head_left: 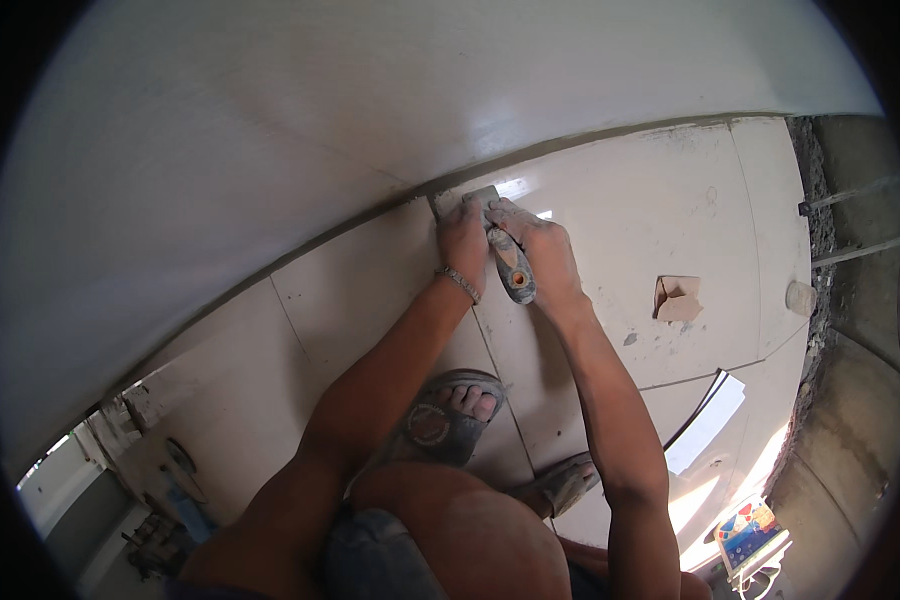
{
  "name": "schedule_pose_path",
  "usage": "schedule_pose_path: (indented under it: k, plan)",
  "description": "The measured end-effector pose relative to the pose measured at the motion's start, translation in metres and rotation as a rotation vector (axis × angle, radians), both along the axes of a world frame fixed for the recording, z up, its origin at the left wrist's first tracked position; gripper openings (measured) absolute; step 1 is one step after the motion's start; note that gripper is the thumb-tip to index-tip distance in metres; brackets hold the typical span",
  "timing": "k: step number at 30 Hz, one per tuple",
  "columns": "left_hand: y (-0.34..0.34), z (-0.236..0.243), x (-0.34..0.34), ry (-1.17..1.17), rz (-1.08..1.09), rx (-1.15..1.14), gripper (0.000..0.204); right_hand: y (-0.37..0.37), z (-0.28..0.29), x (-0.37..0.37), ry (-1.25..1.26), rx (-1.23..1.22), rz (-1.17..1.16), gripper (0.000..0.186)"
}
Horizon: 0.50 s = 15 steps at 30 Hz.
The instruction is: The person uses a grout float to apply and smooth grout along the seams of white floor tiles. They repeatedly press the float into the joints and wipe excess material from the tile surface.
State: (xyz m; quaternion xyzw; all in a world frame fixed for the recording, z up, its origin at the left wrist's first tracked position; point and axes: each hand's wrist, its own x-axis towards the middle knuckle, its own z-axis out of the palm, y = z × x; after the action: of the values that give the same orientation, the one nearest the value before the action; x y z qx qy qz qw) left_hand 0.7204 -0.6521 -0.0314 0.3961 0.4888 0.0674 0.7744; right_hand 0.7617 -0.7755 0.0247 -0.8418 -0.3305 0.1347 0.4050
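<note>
A putty knife (513,268) with a worn, dusty handle is between my hands, its handle pointing back towards me. Its grey blade meets the floor tiles close to the foot of the wall, at a tile joint. My left hand (460,242), with a bracelet at the wrist, is closed beside the blade, fingers curled against it. From the other side my right hand (548,248) is closed on the blade's neck, with its fingertips near the blade. Grey dust or paste coats the fingers of both hands. The fingers partly hide the blade.
The pale wall (370,90) rises ahead of the tiled floor (360,270). To the right lie torn cardboard (678,300), white strips (707,425) and a rough broken floor edge (808,190). A colourful bag (750,535) is lower right. My sandalled foot (445,420) stands between my arms.
</note>
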Motion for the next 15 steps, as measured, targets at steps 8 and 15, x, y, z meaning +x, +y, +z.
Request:
schedule_pose_path:
  k: [8,15]
  plan:
    - [-0.003,0.019,0.013,0.068,0.087,0.034,0.032,0.004,0.005,0.007,0.061,0.037,0.021,0.037]
    - [0.001,0.021,0.018,0.059,0.051,0.14,0.035,0.009,-0.001,0.006,0.021,0.062,0.002,0.039]
